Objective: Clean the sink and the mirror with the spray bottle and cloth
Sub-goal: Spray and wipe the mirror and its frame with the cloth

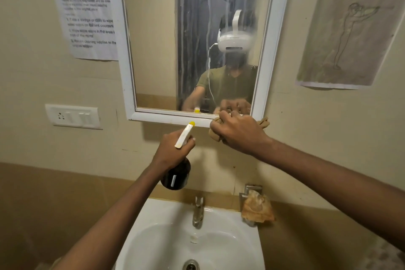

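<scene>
Left hand: it grips the neck of the spray bottle, fingers curled round it under the white trigger head with the yellow nozzle; the nozzle points up toward the mirror.
Right hand: it holds the bunched tan cloth and presses it on the lower frame of the mirror, near the right corner.
Mirror: it hangs on the wall above the sink; the glass is wet, with streaks running down.
Sink: white basin under the hands, with one metal tap at the back.
Handling of bottle: dark body, probably glass or hard plastic, so I judge it stiff and rather heavy when full; the neck is the good place to hold, with one finger free for the trigger.
Handling of cloth: soft and light, it folds easily; better to keep it as a pad in the palm. The wet glass may be slippery and is fragile, so press evenly.
Count: one bottle, one cloth in hand, one mirror, one sink, one tap, two paper sheets on the wall, one switch plate, one crumpled brownish thing beside the tap.
</scene>
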